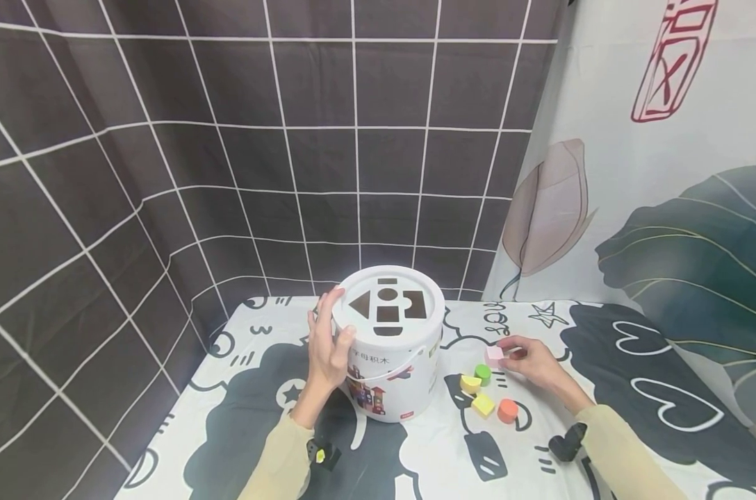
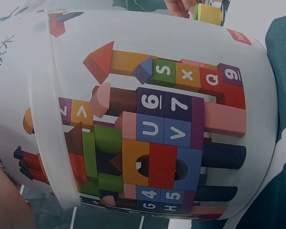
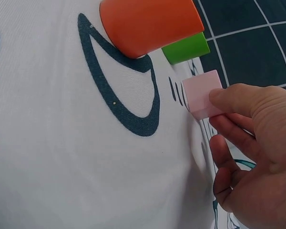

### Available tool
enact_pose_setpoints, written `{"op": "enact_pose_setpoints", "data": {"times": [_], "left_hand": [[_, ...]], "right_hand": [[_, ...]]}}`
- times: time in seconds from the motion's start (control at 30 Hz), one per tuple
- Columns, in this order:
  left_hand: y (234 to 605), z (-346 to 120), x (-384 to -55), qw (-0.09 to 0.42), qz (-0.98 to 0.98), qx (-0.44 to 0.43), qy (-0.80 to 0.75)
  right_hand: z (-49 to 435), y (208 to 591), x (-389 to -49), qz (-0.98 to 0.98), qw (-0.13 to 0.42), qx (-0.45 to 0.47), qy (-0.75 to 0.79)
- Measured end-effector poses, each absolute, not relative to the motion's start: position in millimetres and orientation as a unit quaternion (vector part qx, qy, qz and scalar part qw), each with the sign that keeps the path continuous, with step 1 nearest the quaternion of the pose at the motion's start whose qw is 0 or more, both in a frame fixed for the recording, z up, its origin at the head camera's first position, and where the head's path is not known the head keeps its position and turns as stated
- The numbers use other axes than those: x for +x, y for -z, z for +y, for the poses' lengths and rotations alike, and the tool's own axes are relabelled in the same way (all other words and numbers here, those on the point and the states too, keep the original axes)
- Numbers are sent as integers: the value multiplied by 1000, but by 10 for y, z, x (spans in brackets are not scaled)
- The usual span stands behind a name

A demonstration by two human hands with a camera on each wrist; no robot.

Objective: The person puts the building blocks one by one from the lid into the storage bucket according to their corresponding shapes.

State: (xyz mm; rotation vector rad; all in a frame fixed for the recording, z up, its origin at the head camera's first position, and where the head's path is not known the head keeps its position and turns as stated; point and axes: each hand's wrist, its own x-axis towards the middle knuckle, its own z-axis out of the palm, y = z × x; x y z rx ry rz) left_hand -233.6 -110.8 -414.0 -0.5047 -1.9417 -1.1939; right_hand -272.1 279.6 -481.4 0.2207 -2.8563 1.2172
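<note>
A white lidded bucket printed with pictures of toy blocks stands upright; its round lid has several cut-out shapes. My left hand rests against the left side of the bucket by the lid's rim, fingers extended along it. To the right, my right hand pinches a pink block between thumb and fingers, close over the cloth. Near it lie a green cylinder, a yellow half-round block, a yellow square block and an orange-red cylinder.
The patterned black-and-white cloth covers the table. Behind it hangs a dark curtain with a white grid. A pale leaf-print curtain hangs at the right. The bucket's white handle droops across its front.
</note>
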Motion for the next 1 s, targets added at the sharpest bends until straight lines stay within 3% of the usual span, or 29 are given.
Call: {"op": "enact_pose_setpoints", "data": {"times": [1.0], "left_hand": [[4132,-1108,-2320,390,-766,-196,473]], "right_hand": [[2797,4607,-2760,-917,30,72,-390]]}}
